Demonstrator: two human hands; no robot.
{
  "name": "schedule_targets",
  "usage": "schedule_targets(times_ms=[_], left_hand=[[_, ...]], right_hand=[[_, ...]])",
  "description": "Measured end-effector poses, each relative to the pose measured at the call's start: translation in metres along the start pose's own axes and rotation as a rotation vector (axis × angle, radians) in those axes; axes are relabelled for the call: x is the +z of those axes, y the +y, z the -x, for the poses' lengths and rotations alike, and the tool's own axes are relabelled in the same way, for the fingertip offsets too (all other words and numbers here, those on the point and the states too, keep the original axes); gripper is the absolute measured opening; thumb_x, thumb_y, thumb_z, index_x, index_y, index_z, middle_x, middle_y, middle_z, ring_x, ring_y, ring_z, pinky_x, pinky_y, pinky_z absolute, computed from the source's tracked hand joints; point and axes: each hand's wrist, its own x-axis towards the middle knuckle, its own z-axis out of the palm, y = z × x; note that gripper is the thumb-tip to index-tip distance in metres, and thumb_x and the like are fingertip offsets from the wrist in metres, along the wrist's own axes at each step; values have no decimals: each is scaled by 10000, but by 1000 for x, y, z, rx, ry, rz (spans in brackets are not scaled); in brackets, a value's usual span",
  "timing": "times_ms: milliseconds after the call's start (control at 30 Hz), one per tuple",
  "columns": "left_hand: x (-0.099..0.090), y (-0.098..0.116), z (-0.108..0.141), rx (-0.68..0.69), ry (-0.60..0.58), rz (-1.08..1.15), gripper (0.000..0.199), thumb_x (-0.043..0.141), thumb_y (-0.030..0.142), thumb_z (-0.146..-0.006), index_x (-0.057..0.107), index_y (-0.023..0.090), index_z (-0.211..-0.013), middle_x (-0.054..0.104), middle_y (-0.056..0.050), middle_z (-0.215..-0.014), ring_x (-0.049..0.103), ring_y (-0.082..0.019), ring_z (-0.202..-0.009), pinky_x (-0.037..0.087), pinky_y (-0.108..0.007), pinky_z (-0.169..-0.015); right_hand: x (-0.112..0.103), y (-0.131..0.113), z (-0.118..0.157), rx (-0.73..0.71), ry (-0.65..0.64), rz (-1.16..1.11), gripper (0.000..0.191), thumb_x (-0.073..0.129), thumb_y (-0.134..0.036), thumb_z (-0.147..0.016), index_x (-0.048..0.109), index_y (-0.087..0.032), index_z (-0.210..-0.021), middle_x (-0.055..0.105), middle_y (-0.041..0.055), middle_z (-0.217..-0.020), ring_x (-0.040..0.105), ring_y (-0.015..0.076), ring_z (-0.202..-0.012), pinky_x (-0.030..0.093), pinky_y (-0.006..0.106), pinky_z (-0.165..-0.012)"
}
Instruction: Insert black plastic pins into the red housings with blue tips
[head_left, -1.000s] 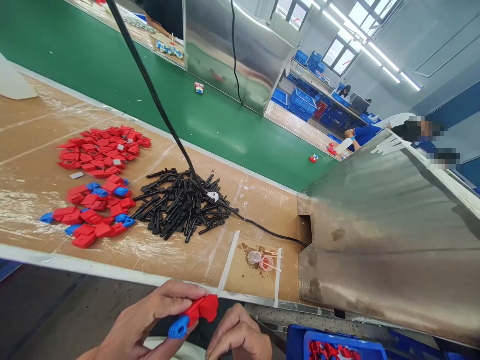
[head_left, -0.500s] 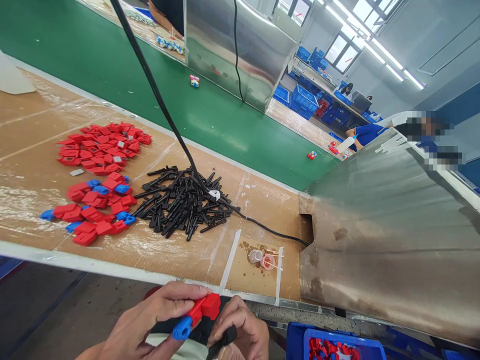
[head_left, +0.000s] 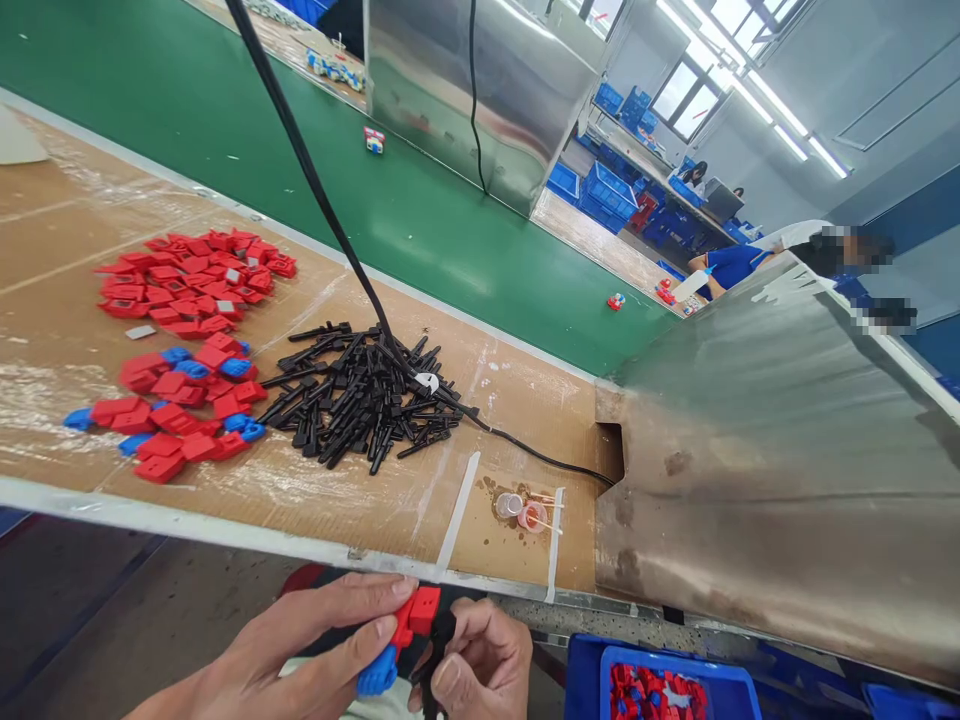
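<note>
"What did your left hand have?"

"My left hand gripped a red-and-blue piece between thumb and fingers, just in front of the near edge of the table. Its blue end pointed down toward me."

"And your right?"

"My right hand was curled, thumb and fingers pinching a black piece just beside the other one. Part of it was hidden, so I couldn't tell whether the two touched."

"What lay on the tabletop?"

"A heap of red pieces on the left, with a cluster of red pieces with blue parts nearer me. Right of those I had a heap of black pieces, a black cable running over it. Farther right, a clear cup and a pinkish cup stood between white tape strips."

"Anything lower down?"

"A blue bin holding red and blue parts, to my right."
</note>
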Motion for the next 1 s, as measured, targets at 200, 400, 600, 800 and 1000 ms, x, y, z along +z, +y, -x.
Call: schedule_targets(times_ms=[200,400,600,800,1000], left_hand=[[-10,-5,-9,131,-84,-80,801,580,-15,-985,579,473,-1620,897,-25,-1239,887,-276,-1018,750,-374,-912],[-14,-9,-15,186,-128,-103,877,608,-27,-949,501,452,-1677,908,-6,-1190,897,-288,-975,764,-360,-849],[-15,-9,-17,244,-174,-156,837,613,23,-991,438,386,-1724,916,-7,-1150,901,-275,-922,759,-335,-867],[-11,-6,-7,137,-133,-135,741,591,69,-1057,503,479,-1668,909,50,-1178,895,-246,-955,739,-344,-908],[-12,-3,-6,93,-100,-140,793,613,32,-1007,537,507,-1637,911,57,-1149,902,-272,-901,762,-362,-854]], right_hand=[[-5,-1,-5,9,-177,18,493,968,-675,-715,760,-239,-815,603,-26,-649,411,102,-415,535,291,-424],[14,7,-6,-378,104,105,454,968,-641,-771,821,-212,-771,605,-18,-573,449,103,-438,396,212,-401],[15,12,-6,-452,162,141,373,993,-581,-778,861,-232,-786,675,2,-588,493,109,-472,433,205,-445],[11,22,-3,-529,218,179,378,973,-574,-817,916,-284,-1052,735,20,-640,561,134,-481,479,228,-458],[14,11,-7,-613,150,240,233,957,-509,-860,936,-378,-1052,646,2,-598,536,145,-498,436,258,-460]])
